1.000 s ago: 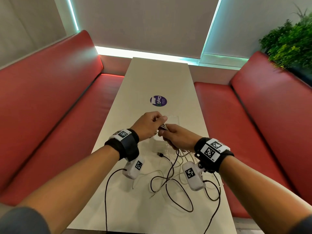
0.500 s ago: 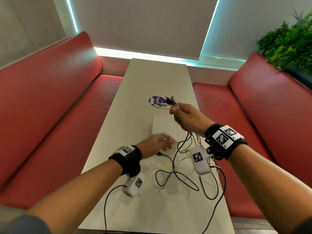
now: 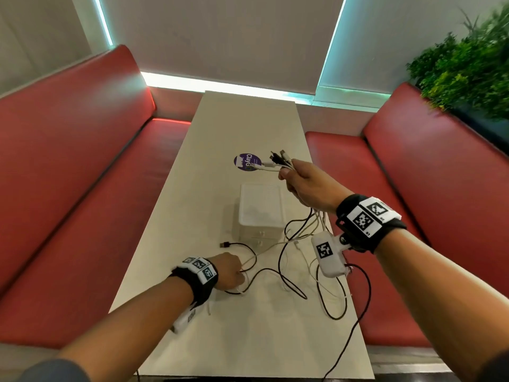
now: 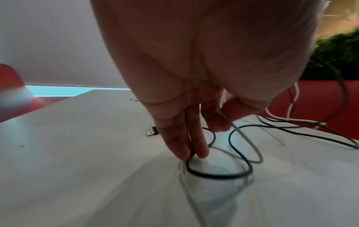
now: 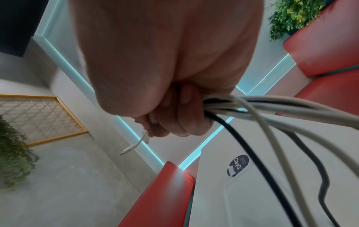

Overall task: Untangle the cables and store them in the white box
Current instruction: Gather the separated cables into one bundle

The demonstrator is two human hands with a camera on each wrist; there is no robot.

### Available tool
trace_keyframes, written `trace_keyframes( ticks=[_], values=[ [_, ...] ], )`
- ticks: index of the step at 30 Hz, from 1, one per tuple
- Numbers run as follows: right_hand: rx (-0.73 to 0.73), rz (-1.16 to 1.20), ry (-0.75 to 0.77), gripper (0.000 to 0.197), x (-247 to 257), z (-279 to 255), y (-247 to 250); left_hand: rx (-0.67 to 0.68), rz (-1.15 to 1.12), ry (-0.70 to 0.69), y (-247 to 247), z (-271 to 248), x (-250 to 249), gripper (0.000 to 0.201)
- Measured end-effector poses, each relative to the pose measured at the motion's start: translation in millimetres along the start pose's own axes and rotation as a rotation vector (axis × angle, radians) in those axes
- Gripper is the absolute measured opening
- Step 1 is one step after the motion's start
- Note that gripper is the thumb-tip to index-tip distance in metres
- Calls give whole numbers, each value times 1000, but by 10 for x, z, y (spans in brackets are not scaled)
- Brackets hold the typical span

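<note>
now: sorting the tangle, ends gathered, strands still crossed

i read this as the untangling step, not yet the storing one. my right hand (image 3: 308,186) is raised above the bench (image 3: 170,224), fingers (image 5: 180,122) curled tight round a bundle of cable ends (image 3: 278,161), black and white plugs fanning out of the fist toward the purple sticker (image 3: 247,162). the rest of the cables (image 3: 292,271) hang from that fist and spill in loose loops over the near part of the bench, black and white strands crossing one another.

my left hand (image 3: 230,271) is low on the bench. in the left wrist view its fingers (image 4: 182,138) reach down, mostly straight, with the tips on a black loop (image 4: 219,173); a white strand runs up between thumb and fingers, but i cannot tell whether it is truly pinched. a loose usb plug (image 3: 225,244) lies just beyond that hand.

the white box (image 3: 260,210) stands on the bench between the hands, under the raised fist, and i see no cable in it.

next, i judge, one strand wants picking out low and drawing clear while the fist holds the ends steady. pull slowly: the crossed loops could cinch into a knot, or drag against the box.
</note>
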State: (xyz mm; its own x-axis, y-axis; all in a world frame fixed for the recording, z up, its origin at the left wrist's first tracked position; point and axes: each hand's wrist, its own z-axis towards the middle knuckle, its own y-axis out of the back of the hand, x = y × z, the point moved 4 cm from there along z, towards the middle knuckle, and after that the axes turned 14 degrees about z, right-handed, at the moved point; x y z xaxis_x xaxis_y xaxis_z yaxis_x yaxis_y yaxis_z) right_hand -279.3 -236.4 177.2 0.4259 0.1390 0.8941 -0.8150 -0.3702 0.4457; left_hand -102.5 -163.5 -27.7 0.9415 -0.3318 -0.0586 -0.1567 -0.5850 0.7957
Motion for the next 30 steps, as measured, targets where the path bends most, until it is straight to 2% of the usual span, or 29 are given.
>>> trace_keyframes(
  ticks=[2,4,5,9,12,15,21,24,29,30],
  values=[
    [-7,-19,8,25,18,-1,43,6,-96,45,29,-2,115,36],
    [-17,-39,16,24,43,3,75,36,-173,44,33,-8,180,20],
    [-22,-53,16,24,56,4,87,93,-173,43,25,-26,203,19],
    [-31,-85,15,23,71,22,113,141,-302,46,1,-55,293,28],
    [-34,-91,11,23,60,33,122,106,-534,105,-76,-29,354,28],
    [-37,-123,24,23,74,35,130,75,-584,145,-81,-21,416,23],
    [-46,-265,13,28,78,18,119,5,-411,126,3,-48,502,19],
    [-47,-281,-4,29,55,2,125,-13,-348,63,57,-53,483,31],
    [-43,-283,-12,28,28,-18,137,146,-290,13,-57,-47,441,26],
    [-37,-284,-16,28,21,-23,135,175,-276,6,-74,-38,438,30]
  ],
)
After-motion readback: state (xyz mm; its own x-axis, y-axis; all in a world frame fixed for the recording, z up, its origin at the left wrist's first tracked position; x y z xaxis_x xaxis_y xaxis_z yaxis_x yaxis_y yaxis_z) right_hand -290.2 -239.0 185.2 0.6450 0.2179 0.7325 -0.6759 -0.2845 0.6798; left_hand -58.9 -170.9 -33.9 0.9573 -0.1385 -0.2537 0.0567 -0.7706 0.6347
